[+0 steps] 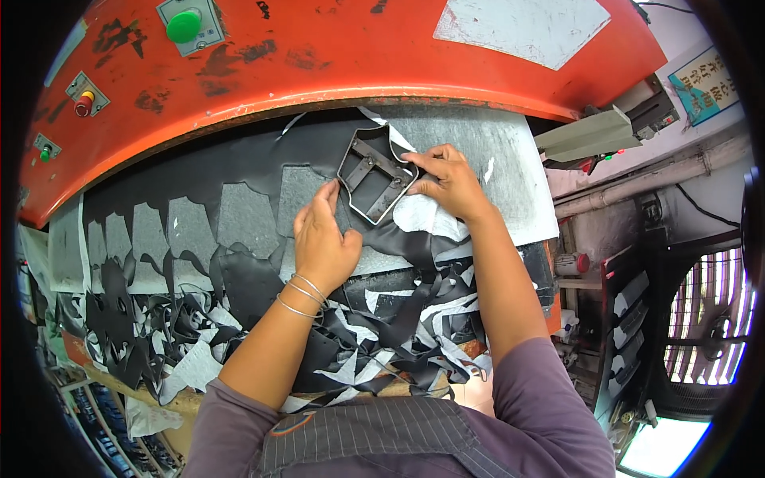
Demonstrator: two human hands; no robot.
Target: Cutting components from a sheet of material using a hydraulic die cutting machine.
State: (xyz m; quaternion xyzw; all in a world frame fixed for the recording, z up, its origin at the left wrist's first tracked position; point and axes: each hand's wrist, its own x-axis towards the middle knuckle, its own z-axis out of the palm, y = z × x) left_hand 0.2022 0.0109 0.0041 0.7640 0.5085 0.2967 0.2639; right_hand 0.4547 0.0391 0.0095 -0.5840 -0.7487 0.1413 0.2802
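Note:
A metal cutting die point(378, 162), a thin shaped frame with dark crossbars, lies on a black leather-like sheet point(247, 153). My right hand point(451, 185) pinches the die's right edge between thumb and fingers. My left hand point(325, 243) rests beside its left edge, fingers stretched out and fingertips at or very near the frame; whether they touch is hard to tell. Left of the die, a row of similar shaped gaps in the sheet shows the grey board point(510, 179) beneath. A white-backed flap point(418, 213) of material is folded up below my right hand.
Above the board spans the red press beam point(335, 60), with a green button point(184, 26) and a red knob point(84, 104). Cut scraps point(195, 370) hang in a heap along the near edge. A fan point(709, 327) stands at the right.

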